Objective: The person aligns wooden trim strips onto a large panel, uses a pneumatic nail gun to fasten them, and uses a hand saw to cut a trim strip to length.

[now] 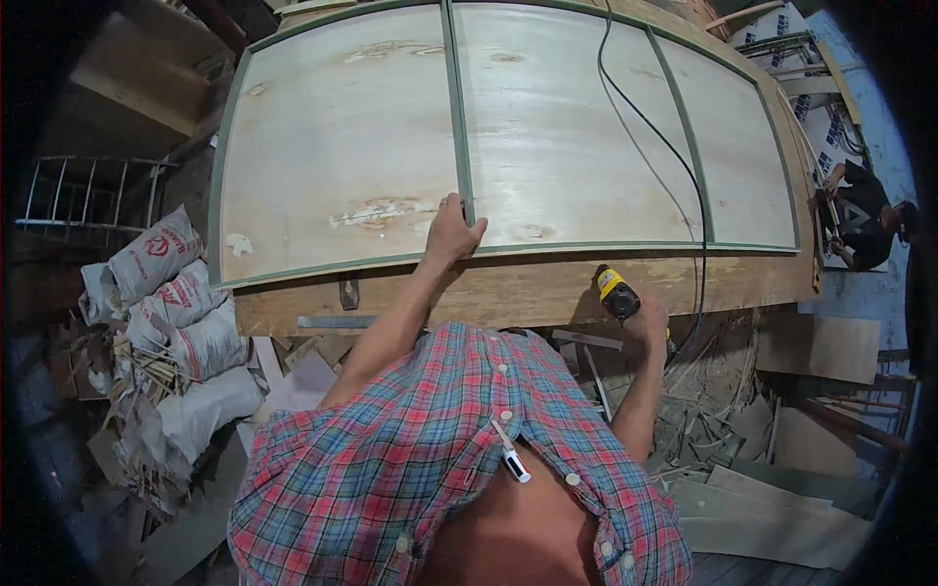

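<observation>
A large pale panel (332, 146) lies across the workbench, framed and divided by narrow green strips. My left hand (451, 234) is at the panel's near edge, its fingers and thumb closed around the near end of the middle green strip (456, 107). My right hand (645, 327) grips a yellow-and-black corded power tool (618, 293) at the bench's front edge, to the right of my body. Its working end is too small to make out. A black cable (674, 151) crosses the panel and runs down beside my right hand.
The wooden workbench (547, 288) carries a dark clamp-like tool (349, 291) and a flat grey bar (335, 321) near its front. White sacks (210, 337) and wood scraps are piled at left. Offcuts (723, 430) litter the right floor. Another person (865, 215) works at far right.
</observation>
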Demonstrator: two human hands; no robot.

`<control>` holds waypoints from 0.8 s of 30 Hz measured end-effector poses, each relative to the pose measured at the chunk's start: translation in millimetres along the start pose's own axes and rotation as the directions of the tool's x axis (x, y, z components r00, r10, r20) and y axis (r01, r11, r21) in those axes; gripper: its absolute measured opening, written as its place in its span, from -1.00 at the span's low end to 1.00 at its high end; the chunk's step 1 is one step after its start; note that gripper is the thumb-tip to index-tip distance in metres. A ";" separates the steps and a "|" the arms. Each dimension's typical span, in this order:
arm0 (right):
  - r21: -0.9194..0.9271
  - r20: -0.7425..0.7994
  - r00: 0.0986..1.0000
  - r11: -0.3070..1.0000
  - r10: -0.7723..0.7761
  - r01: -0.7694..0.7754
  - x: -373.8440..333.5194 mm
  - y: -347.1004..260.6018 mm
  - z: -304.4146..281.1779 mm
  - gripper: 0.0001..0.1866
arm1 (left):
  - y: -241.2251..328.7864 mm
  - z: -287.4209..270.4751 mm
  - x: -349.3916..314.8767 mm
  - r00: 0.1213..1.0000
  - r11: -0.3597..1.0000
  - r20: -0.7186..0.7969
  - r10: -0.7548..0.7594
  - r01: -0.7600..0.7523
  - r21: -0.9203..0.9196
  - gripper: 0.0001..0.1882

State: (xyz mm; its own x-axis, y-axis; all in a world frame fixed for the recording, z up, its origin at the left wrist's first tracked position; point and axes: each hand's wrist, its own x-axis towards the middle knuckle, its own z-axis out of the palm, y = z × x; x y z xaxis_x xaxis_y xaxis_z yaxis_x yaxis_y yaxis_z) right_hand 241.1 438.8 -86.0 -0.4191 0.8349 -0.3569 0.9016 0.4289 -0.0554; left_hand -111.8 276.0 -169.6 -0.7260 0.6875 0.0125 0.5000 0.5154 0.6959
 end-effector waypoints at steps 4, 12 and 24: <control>-0.059 0.116 0.990 0.996 0.079 -0.073 -3.6 -7.6 -6.8 -0.58 | -8.4 -1.7 15.5 0.988 0.969 0.115 -0.101 0.123 -0.213 -0.52; 0.196 -0.104 0.995 0.981 0.009 0.012 -12.3 -11.2 -4.7 -0.63 | -15.7 3.2 56.1 0.987 0.999 0.160 0.026 -0.019 -0.043 -0.43; 0.161 0.001 0.992 0.979 -0.125 0.123 -11.7 -7.7 -0.7 -0.57 | -46.3 6.2 79.6 0.926 0.980 0.345 0.154 -0.099 -0.173 -0.46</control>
State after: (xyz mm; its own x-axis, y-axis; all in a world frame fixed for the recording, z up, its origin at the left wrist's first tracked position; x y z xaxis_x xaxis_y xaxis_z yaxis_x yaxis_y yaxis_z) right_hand 239.1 426.0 -80.7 -0.5286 0.7744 -0.3478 0.8484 0.4674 -0.2487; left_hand -189.8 310.0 -205.3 -0.4323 0.8925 -0.1288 0.4801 0.3487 0.8050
